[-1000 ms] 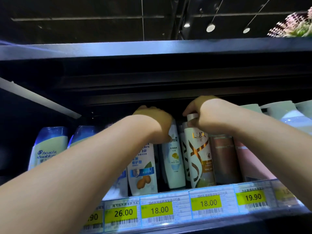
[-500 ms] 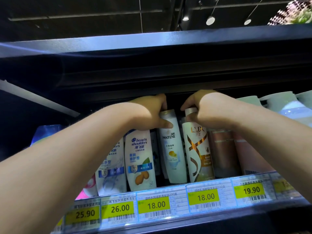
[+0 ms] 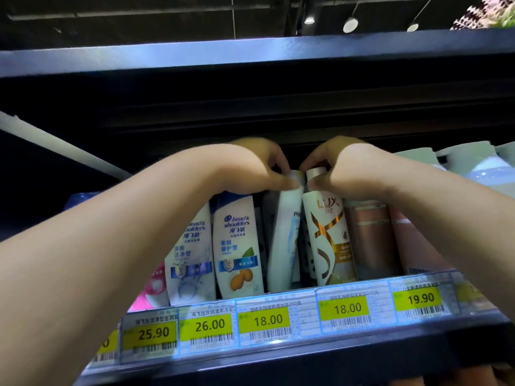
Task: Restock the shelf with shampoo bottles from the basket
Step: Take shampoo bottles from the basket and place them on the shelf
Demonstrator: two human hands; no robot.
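Both my arms reach up to the shelf [image 3: 278, 355]. My left hand [image 3: 250, 168] grips the cap of a white Pantene bottle [image 3: 284, 240], which stands turned sideways. My right hand [image 3: 342, 168] grips the silver cap of a white and gold Lux bottle [image 3: 327, 240] right beside it. Two white Head & Shoulders bottles [image 3: 237, 246] stand to the left of the Pantene bottle. The basket is out of view.
Pink-brown bottles [image 3: 367, 240] stand to the right of the Lux bottle, with pale packs [image 3: 468, 162] further right. A pink item [image 3: 150, 291] sits at the far left. Yellow price tags [image 3: 267, 320] line the shelf's front rail. A dark shelf board [image 3: 250, 57] hangs overhead.
My left hand has turned the Pantene bottle so its label now faces right. My two hands have come closer together. The view has shifted a little to the left.
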